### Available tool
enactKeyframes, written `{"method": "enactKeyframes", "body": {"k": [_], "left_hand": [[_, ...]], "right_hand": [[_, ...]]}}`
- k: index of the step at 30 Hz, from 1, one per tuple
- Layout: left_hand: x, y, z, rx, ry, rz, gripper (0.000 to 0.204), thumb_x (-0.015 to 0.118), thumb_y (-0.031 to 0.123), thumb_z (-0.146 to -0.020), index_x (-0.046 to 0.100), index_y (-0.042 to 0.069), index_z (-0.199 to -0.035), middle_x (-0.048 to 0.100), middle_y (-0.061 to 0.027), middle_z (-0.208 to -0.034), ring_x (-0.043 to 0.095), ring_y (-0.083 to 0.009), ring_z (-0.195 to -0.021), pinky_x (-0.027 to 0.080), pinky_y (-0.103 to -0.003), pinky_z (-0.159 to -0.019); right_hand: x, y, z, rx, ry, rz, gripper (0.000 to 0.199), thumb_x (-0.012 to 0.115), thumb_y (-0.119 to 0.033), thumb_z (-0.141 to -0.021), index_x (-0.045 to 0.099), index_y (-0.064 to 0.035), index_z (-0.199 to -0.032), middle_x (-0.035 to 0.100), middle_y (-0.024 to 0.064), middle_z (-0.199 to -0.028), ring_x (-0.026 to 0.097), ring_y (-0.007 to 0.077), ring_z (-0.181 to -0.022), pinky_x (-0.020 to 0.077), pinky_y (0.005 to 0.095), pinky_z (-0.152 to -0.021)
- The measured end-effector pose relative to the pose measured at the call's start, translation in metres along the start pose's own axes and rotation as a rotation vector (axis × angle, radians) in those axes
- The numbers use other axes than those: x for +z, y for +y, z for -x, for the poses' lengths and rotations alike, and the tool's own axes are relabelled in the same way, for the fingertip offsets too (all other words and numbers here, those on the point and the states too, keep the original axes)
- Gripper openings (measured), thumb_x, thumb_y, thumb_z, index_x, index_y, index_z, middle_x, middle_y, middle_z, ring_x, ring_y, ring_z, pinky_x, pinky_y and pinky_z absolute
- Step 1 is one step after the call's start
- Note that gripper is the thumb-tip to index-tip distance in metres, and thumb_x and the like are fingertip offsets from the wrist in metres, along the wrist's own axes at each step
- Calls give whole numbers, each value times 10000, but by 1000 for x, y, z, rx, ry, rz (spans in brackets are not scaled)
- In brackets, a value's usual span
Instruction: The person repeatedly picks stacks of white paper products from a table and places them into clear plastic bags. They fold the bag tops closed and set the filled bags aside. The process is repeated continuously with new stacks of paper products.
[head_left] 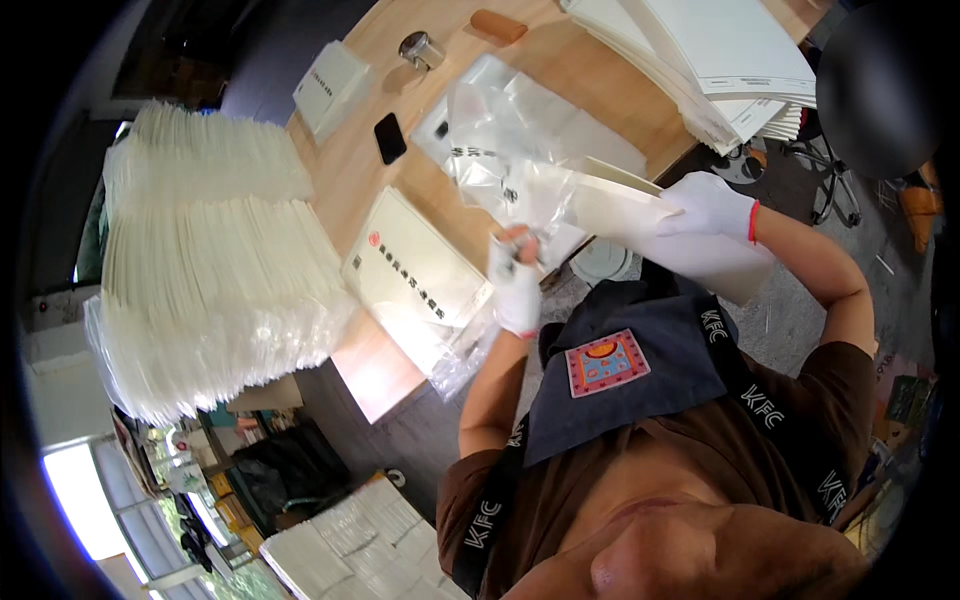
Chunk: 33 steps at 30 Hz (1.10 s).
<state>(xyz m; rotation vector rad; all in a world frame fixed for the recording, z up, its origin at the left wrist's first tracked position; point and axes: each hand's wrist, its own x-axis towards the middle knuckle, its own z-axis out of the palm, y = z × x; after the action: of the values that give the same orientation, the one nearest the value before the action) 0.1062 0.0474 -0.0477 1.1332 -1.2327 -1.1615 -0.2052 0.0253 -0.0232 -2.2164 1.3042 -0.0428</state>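
Note:
My right hand (710, 207), in a white glove with a red cuff, is closed on the edge of a cream paper folder (630, 205). The folder's far end lies at the mouth of a clear plastic bag (510, 140), which partly covers it. At the bag's near edge my left hand (515, 280) is closed, its glove leaving the fingertips bare; the bag's edge seems pinched there, slightly blurred. Beside that hand, a cream folder with dark lettering and a red seal (415, 265) lies on the table, clear film at its near corner.
A tall stack of film-wrapped folders (215, 260) stands at the left. On the wooden table (365, 365) are a black phone (390, 138), a metal tin (422, 50), an orange-brown block (498, 26) and a small folder pile (330, 90). Loose white folders (740, 50) are fanned at the far right.

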Motion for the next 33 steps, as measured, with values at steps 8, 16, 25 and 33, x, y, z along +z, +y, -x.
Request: {"method": "enactKeyframes", "body": {"k": [8, 16, 25, 33], "left_hand": [[-18, 43, -98, 85, 132, -44, 276, 538, 45, -901, 552, 54, -1176, 594, -2, -1024, 493, -67, -638, 452, -244, -554], [26, 19, -5, 424, -453, -665, 434, 640, 62, -655, 660, 142, -1081, 651, -72, -900, 604, -269, -719, 479, -376, -617], [84, 62, -50, 354, -423, -665, 296, 507, 28, -786, 629, 150, -1026, 644, -120, -791, 619, -287, -645, 489, -380, -564], [53, -23, -58, 99, -299, -669, 186, 547, 62, -829, 572, 98, -1009, 676, -88, -883, 656, -225, -766, 510, -327, -656]], "right_hand": [[5, -30, 13, -419, 338, 392, 137, 541, -275, -786, 552, -140, -810, 549, 120, -716, 584, 316, -597, 470, 418, -491], [-13, -28, -48, -103, 196, -31, 251, 570, -330, -847, 641, -89, -845, 623, 172, -804, 614, 291, -723, 490, 354, -612], [-1, -34, -108, 147, 311, 175, 307, 552, -159, -849, 606, -25, -1119, 642, 118, -1034, 609, 241, -953, 468, 312, -815], [94, -39, -69, -214, 385, 10, 525, 595, -157, -751, 482, -65, -1255, 442, 203, -1325, 410, 385, -1231, 320, 493, -1040]]}}
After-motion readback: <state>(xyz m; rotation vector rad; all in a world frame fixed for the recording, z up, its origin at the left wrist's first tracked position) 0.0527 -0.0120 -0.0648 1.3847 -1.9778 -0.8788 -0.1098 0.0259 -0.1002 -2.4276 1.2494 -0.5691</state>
